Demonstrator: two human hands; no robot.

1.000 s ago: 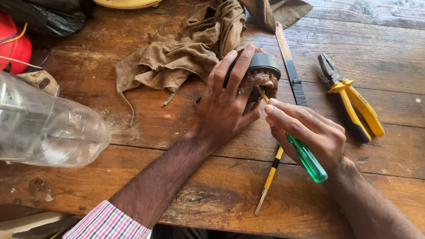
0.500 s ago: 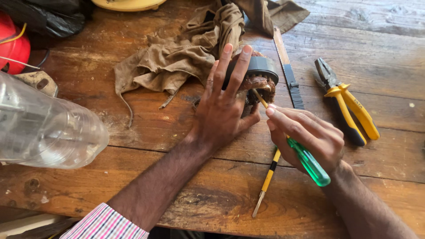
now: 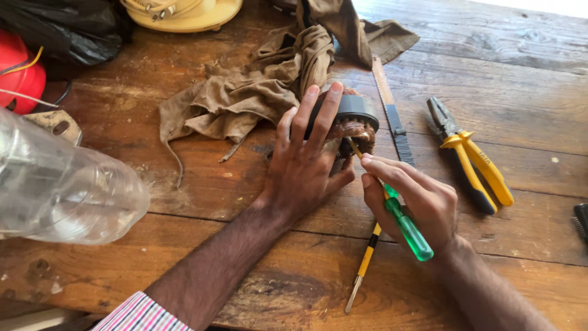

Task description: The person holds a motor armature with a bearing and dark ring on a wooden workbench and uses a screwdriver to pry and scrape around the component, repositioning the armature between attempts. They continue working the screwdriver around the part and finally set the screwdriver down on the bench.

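Centrally, a small motor stator with copper windings sits on the wooden surface, pinned under the flat, spread left hand. Right hand grips a green-handled screwdriver, tip in the windings. Brown rag behind; yellow pliers well right.

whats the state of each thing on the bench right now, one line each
left hand: flat on the motor part, pinning it down
right hand: gripping the green screwdriver
motor part: lying on the table, copper windings showing
green screwdriver: held, tip at the windings
yellow screwdriver: lying loose, partly under the right hand
pliers: lying, jaws closed
saw blade: lying flat
rag: crumpled
plastic bottle: on its side
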